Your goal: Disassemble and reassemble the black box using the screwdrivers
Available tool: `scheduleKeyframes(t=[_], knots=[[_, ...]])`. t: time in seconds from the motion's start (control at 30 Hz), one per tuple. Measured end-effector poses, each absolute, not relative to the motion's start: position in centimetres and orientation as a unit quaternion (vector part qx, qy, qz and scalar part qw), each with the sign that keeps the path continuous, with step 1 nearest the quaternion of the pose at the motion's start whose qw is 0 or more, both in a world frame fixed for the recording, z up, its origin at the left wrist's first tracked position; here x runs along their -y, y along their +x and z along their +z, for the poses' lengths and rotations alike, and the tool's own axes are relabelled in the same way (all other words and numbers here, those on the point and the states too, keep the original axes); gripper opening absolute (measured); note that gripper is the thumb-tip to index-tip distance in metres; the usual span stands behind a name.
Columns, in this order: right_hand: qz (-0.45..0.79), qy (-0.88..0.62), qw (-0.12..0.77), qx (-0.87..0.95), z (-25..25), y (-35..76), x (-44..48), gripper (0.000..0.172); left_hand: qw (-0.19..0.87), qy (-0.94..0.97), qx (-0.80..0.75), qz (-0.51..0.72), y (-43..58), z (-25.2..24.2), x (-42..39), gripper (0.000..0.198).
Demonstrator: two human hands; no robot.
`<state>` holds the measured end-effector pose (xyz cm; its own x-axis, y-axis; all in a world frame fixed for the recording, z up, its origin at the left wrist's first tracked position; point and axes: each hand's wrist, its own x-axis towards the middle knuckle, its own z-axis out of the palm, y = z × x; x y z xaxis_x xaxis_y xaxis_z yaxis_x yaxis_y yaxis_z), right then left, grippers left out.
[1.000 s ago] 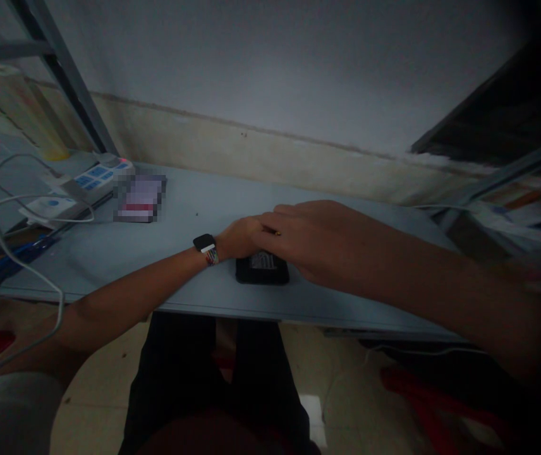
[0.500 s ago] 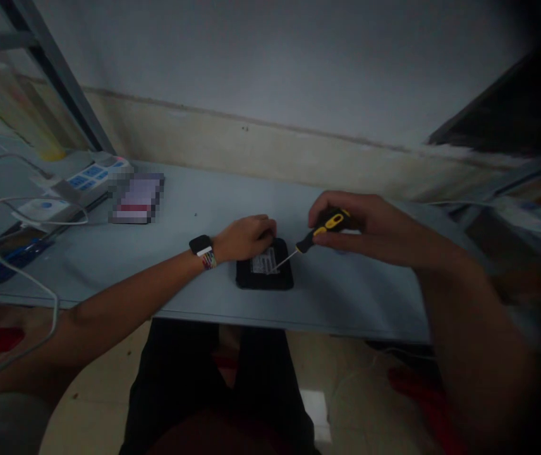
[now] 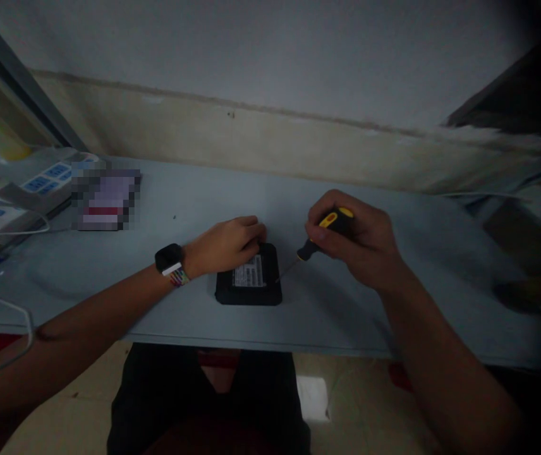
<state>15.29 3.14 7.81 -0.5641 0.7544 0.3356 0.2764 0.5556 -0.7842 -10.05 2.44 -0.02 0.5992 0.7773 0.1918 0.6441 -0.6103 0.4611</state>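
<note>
A flat, square black box with rounded corners lies on the table, a white printed label facing up. My left hand is closed over its far left edge, fingers curled and partly hidden. In my right hand is a screwdriver with a black and yellow handle, wrapped by the fingers. Its thin shaft slants down to the left, and the tip is at the box's top face, right of the label. Whether the tip sits in a screw is too dark to tell.
At the left of the pale table stand a white power strip with blue sockets and a pixelated phone. A white cable loops over my left forearm. Dim clutter sits at the far right, and a wall rises behind.
The view has shifted, so table items appear further left. My right hand has turned the screwdriver's handle, and the tip has moved from the label to the box's right side. My left hand stays on the box.
</note>
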Motion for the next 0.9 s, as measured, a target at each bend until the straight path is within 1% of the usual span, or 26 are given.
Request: scheduleKeyframes(t=[0.13, 0.33, 0.43, 0.6, 0.67, 0.8, 0.9], knots=[[0.311, -0.312, 0.311, 0.842, 8.6, 14.5, -2.8, 0.023, 0.172, 0.875, -0.408, 0.197, -10.0, 0.0, -2.3, 0.022], [0.296, -0.287, 0.303, 0.859, 8.3, 14.3, -2.5, 0.014, 0.182, 0.871, -0.407, 0.205, -10.0, -0.2, -2.3, 0.022], [0.280, -0.288, 0.299, 0.866, 8.2, 14.4, -2.3, 0.014, 0.184, 0.871, -0.406, 0.206, -10.0, -0.1, -2.3, 0.022], [0.245, -0.279, 0.256, 0.893, 8.4, 14.5, -1.9, 0.015, 0.185, 0.871, -0.402, 0.213, -10.0, -0.2, -2.2, 0.019], [0.229, -0.267, 0.251, 0.902, 8.5, 14.4, -1.7, 0.014, 0.187, 0.872, -0.398, 0.217, -10.1, -0.3, -2.2, 0.017], [0.197, -0.220, 0.273, 0.916, 8.3, 13.7, -1.1, 0.009, 0.191, 0.872, -0.393, 0.222, -10.1, -0.4, -2.4, 0.014], [0.215, -0.173, 0.312, 0.909, 7.6, 13.1, -0.9, 0.009, 0.196, 0.870, -0.393, 0.222, -10.1, -0.4, -2.4, 0.011]])
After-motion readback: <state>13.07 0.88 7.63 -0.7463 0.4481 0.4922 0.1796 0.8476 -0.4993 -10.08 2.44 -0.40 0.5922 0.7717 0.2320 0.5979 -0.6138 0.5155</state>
